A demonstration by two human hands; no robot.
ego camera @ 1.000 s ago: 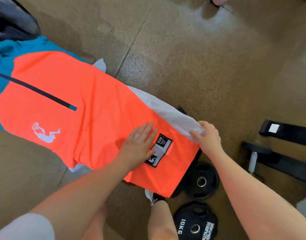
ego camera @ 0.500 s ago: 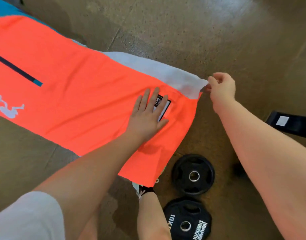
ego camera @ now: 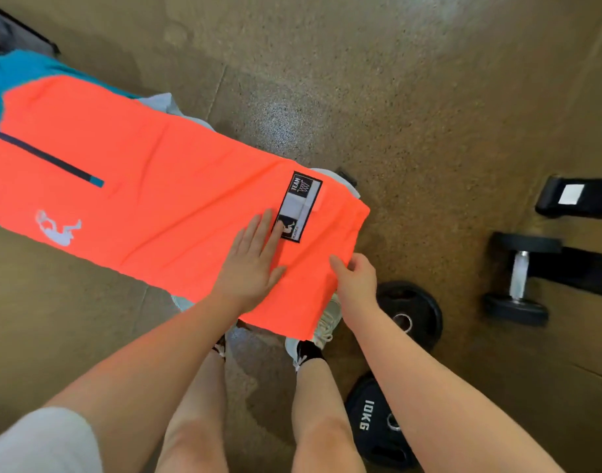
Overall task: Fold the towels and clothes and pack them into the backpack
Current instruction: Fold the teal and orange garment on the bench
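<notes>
An orange garment (ego camera: 149, 186) with a teal upper end, a dark zip line, a white player print and a black logo patch (ego camera: 299, 204) lies stretched flat over a bench. My left hand (ego camera: 250, 264) presses flat on it beside the patch, fingers straight. My right hand (ego camera: 356, 279) grips the near right edge of the orange cloth, thumb on top. A white layer (ego camera: 344, 180) peeks out under the far edge. No backpack is in view.
Two black weight plates (ego camera: 412, 312) (ego camera: 378, 425) lie on the brown floor by my right foot. A dumbbell (ego camera: 521, 274) and black bench legs (ego camera: 576, 199) stand at the right. A dark object (ego camera: 6, 32) sits at the top left. My legs and shoes are below the garment.
My right hand let go of the white far corner and came down to the near right edge of the orange cloth. The white layer is now mostly covered. My left hand stayed pressing.
</notes>
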